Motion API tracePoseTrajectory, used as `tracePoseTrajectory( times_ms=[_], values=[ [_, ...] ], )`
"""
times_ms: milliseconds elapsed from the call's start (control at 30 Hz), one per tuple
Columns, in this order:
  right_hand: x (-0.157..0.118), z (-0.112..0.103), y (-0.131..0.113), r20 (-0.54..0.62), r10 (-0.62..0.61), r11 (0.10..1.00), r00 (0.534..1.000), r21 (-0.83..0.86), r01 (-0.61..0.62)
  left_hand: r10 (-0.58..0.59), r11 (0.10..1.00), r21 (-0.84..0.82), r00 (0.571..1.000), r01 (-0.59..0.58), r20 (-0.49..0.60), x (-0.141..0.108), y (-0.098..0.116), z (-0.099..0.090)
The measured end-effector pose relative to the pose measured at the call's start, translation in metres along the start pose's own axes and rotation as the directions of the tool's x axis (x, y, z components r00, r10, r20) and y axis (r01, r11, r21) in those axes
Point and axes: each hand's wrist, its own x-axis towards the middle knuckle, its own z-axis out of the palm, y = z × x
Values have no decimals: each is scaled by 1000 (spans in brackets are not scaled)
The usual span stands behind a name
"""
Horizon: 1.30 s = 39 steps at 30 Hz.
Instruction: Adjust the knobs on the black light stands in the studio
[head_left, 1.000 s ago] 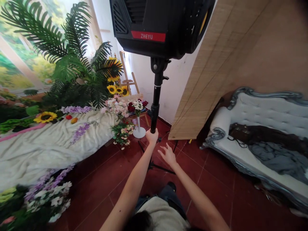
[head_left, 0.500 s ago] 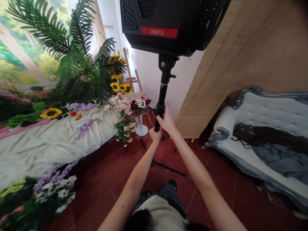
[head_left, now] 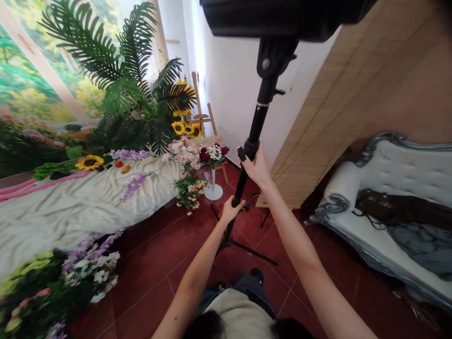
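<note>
Low on the black light stand (head_left: 242, 178), the fingers of your left hand (head_left: 230, 210) are curled closed around the pole (head_left: 260, 117), with a small side knob (head_left: 246, 207) just beside them. Higher up, the fingers of your right hand (head_left: 260, 169) wrap the collar (head_left: 252, 148), bent around it with your thumb near the black clamp knob (head_left: 242, 153); how firmly they press, you cannot tell. Above both sets of fingers, atop the slanting pole, sits the studio light (head_left: 282, 21), cut off by the edge of view. Below your left fingers, the tripod legs (head_left: 256, 253) spread over the red tiled floor (head_left: 148, 278). Left of your fingers stand a white pedestal (head_left: 213, 192) topped with flowers (head_left: 213, 151) and, farther off, an artificial palm (head_left: 122, 94). Right of them hang a woven blind (head_left: 314, 113) and, well apart, a tufted white sofa (head_left: 406, 165).
</note>
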Motion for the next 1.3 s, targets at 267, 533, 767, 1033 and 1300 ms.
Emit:
tracePoseTrajectory(
  times_ms=[267,533,767,1033,1300],
  values=[
    [-14,-1,4,0,25,992,1000,-122,-25,183,969,153,979,-195,89,4,-24,-1],
    [-88,19,59,-36,252,939,967,-234,-253,210,962,159,974,-221,82,6,-35,-3],
    [-115,27,89,-46,315,918,948,-240,-317,244,950,175,964,-259,101,9,-47,-4],
    [-126,33,96,-78,330,915,941,-219,-340,221,964,130,971,-231,87,10,-53,-1],
    [-130,38,101,-132,315,919,940,-205,-337,190,979,62,981,-192,43,10,-54,2]
  ],
)
